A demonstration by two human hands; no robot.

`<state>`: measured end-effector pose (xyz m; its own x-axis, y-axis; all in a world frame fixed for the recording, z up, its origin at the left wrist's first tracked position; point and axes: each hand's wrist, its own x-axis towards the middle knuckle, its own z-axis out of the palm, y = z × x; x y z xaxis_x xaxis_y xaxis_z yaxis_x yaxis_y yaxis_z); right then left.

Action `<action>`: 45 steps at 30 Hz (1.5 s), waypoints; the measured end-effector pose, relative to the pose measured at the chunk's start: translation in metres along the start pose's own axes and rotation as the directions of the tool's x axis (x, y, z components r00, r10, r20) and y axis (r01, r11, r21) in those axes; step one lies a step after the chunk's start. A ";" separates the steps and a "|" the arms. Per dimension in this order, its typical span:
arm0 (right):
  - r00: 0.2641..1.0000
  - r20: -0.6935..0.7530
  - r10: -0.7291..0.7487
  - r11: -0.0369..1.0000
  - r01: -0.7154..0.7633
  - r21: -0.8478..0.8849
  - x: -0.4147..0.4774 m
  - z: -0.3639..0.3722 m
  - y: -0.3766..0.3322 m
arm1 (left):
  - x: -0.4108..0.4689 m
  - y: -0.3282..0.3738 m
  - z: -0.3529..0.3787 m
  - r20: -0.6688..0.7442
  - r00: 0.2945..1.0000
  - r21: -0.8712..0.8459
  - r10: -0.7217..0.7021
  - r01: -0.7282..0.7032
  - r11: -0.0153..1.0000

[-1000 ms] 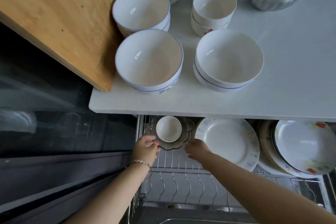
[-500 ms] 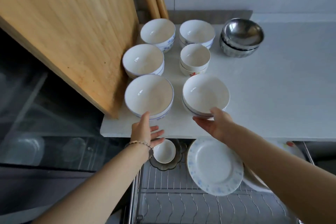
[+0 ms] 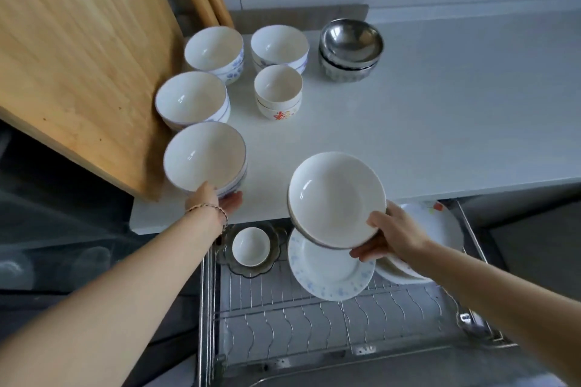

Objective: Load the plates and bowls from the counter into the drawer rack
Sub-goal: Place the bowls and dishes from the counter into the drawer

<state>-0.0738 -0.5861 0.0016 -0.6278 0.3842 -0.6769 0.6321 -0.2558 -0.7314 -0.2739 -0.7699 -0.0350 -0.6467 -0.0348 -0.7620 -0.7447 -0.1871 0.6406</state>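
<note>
Head-worn, steeply down over drawer rack (image 3: 298, 324)

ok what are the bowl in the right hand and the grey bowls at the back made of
The bowl held by the right hand looks like glazed white ceramic: glossy highlight inside. The grey bowls are likely stainless steel: mirror-like reflections.

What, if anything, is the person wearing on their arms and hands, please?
Both forearms are bare, with no sleeves in view. The wrist of the left hand carries a thin beaded bracelet; the right hand and its wrist show nothing worn.
</note>
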 end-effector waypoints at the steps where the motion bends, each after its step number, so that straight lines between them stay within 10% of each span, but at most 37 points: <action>1: 1.000 0.020 0.011 1.000 -0.010 -0.023 -0.008 -0.011 0.005 | -0.007 -0.004 -0.001 0.002 1.000 0.012 0.010 -0.010 1.000; 20: 0.867 -0.056 0.495 0.796 -0.478 -0.370 0.014 -0.214 0.242 | -0.120 -0.227 0.052 0.173 0.969 0.645 -0.178 0.025 0.764; 45: 0.853 -0.239 0.463 0.712 -0.519 -0.472 0.093 -0.235 0.306 | -0.088 -0.310 0.075 0.065 0.989 0.818 -0.136 0.025 0.575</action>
<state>0.1675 -0.4205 -0.2655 -0.1345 0.4212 -0.8969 0.9907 0.0375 -0.1310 0.0020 -0.6350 -0.1596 -0.5490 0.0549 -0.8340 -0.5790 0.6947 0.4269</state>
